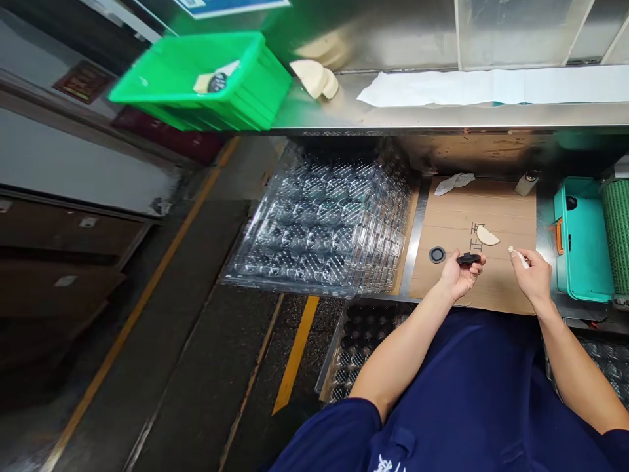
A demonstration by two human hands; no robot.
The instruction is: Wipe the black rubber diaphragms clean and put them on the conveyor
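Observation:
My left hand (458, 275) is closed on a small black round part (468, 259), held edge-on above a brown cardboard sheet (491, 288). My right hand (533, 275) pinches a small white piece (517, 255), perhaps a swab or cloth. A second black ring-shaped part (437, 254) lies flat on the cardboard to the left of my left hand. A beige half-round pad (487, 235) lies on the cardboard just beyond both hands.
A stack of clear plastic blister trays (324, 223) sits left of the cardboard, with darker trays (358, 341) lower down. A teal machine (584, 239) stands at right. On the steel shelf above are a green bin (196, 78), beige pads (314, 77) and white paper (491, 86).

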